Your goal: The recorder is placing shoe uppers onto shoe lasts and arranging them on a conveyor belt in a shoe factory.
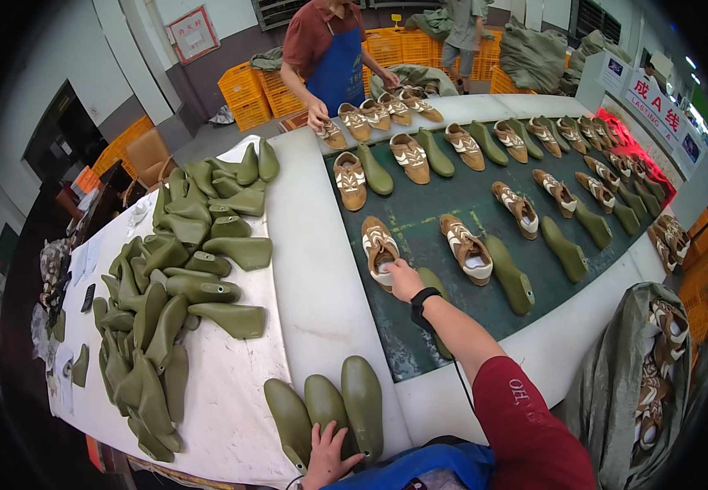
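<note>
Shoe being handled: brown-and-white shoe (377,237), sitting at the near left part of the dark green belt (382,347), toe pointing away from the wearer, laces up. Right hand (408,282) is on it, fingers at the rear of the opening by the heel. Thumb side hidden from here, so can't tell if the grip is closed on the collar or just touching. Black band (425,300) on that wrist.

Left hand (328,457): fingers spread wide, laid over the near end of the middle one of three olive lasts (325,400). Those lie side by side on the pale border (313,278) at the near edge.

Just right of the handled shoe: one last (433,283), partly behind the right wrist, then a second shoe (466,249) and another last (507,273). More shoes and lasts alternate in rows up the belt.

Left of the belt: white-covered table (227,367) with a big heap of lasts (184,231), plus a small black handset (88,298).

Right, near side: grey-green sack (601,384), mouth open, shoes inside (652,408).

Far side: co-worker in a blue apron (336,69), one hand on a shoe at the end of a row. Orange crates (245,104) behind.
</note>
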A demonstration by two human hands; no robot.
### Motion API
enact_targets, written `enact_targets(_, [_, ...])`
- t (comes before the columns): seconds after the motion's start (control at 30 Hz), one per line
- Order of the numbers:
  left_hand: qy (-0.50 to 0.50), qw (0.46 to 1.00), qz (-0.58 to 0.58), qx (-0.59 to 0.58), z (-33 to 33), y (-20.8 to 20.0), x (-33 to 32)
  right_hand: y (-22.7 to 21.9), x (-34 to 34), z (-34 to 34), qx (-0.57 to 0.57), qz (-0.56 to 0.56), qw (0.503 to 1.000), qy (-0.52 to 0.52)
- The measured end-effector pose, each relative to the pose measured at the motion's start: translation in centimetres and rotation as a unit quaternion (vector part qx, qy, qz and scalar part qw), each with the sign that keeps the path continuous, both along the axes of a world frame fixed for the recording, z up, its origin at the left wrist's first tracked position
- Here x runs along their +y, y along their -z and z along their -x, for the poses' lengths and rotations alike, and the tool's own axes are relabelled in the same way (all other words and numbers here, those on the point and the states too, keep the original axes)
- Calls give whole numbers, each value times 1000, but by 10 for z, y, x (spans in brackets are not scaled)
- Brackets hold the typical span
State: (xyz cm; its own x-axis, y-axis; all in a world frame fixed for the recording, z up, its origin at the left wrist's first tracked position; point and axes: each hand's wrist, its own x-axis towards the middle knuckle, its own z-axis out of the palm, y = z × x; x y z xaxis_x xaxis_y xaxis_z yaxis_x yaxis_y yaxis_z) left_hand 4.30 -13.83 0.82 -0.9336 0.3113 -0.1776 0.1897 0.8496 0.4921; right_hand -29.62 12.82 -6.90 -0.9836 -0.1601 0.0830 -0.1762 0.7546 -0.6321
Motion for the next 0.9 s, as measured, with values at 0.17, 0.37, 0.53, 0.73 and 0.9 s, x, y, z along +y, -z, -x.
enact_targets(0.17, [-9,1000,5,-28,-2,-5,0,6,18,-21,52,2,999,-8])
enact_targets(0.37, [23,999,6,42,2,17,-6,-28,62,-108,-1,-263,964,33])
enact_targets(0.53, [28,995,35,87,4,23,-6,6,73,-142,-19,-237,969,68])
enact_targets(0.73, [-162,981,-81,77,-6,34,-16,-12,49,-174,99,-290,947,94])
enact_targets(0.9, [-180,979,-96,-1,-20,49,-27,5,-19,-238,-67,60,972,-219])
